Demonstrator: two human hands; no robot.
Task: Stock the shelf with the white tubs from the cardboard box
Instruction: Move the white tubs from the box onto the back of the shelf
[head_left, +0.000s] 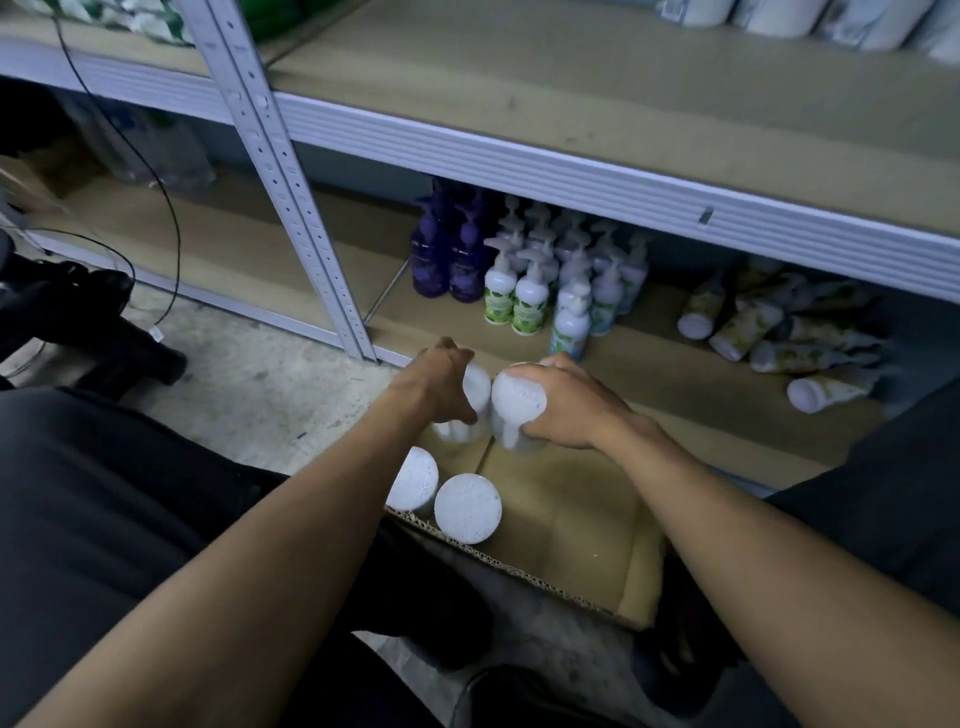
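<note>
Head view: lift-out step. Each hand grips one tub at the far end of the box (571, 525): left hand (441, 387) curled over the left tub (475, 389), right hand (566, 408) wrapped round the right tub (514, 402), the two tubs almost touching. Two more tubs (467, 508) stand at the box's near left. Both forearms reach forward, wrists bent down. Next move, by my judgement: carry both forward onto the bottom shelf (691, 415), short of the pump bottles (530, 296).
</note>
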